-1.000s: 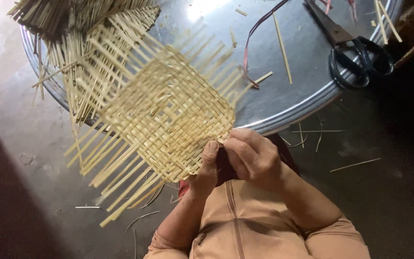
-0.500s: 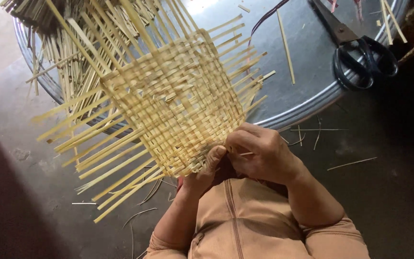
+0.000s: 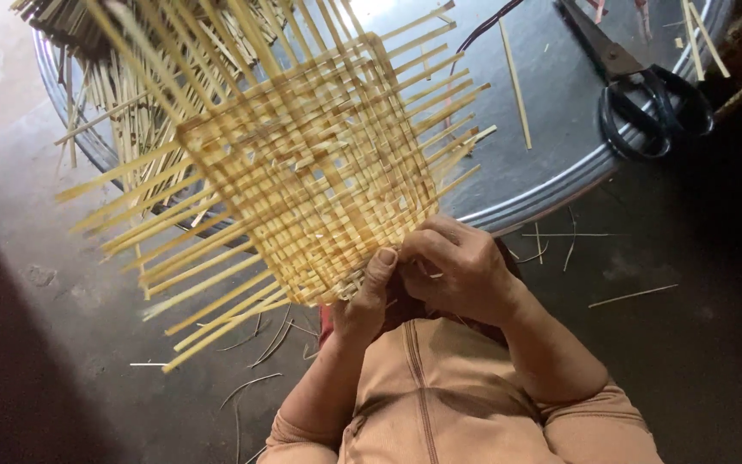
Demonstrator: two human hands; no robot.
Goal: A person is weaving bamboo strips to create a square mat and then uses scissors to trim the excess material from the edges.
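Woven mat [image 3: 319, 172] of pale flat strips is held up tilted over the near-left edge of the round metal tray [image 3: 551, 163]; loose strip ends stick out on all sides; left hand [image 3: 362, 296] pinches the mat's near corner, thumb on top, fingers closed under the weave; right hand [image 3: 461, 266] sits just beside it, touching the same corner, fingers curled tight onto strip ends; exact strip it grips is hidden by the knuckles; black scissors [image 3: 646, 94] lie on the tray's far-right part, well apart from the mat; bundle of spare strips [image 3: 105, 86] lies on the tray's left side behind the mat; stray slivers on the dark floor [image 3: 689, 344] near the tray's rim.
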